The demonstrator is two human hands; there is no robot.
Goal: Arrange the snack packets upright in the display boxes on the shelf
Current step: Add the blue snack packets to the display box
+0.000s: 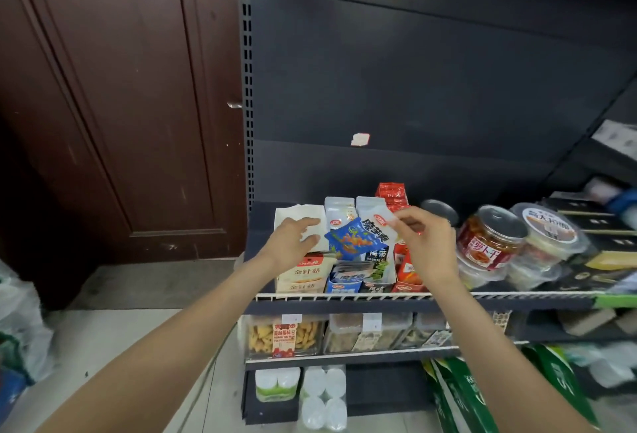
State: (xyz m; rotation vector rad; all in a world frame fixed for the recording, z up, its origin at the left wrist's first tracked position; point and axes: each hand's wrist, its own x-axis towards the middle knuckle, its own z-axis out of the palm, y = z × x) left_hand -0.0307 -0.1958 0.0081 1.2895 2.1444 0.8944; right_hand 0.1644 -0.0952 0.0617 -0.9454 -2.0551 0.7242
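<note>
Several snack display boxes stand side by side on the shelf (pixel 379 298): a beige box (pixel 303 274), a blue box (pixel 344 282), a dark green box (pixel 377 282) and a red box (pixel 406 272). White upright packets (pixel 339 212) fill the back of the blue and green boxes. A blue snack packet (pixel 355 239) sits tilted above the blue box. My left hand (pixel 293 243) lies on the white packets (pixel 303 215) in the beige box, fingers spread. My right hand (pixel 424 243) pinches the top of a white packet (pixel 375 222) in the green box.
Clear jars with red labels (pixel 489 243) and white-lidded tubs (pixel 548 229) stand to the right on the same shelf. Lower shelves hold snack tubs (pixel 286 332) and paper rolls (pixel 322 398). A brown door (pixel 120 105) is at the left, bags on the floor.
</note>
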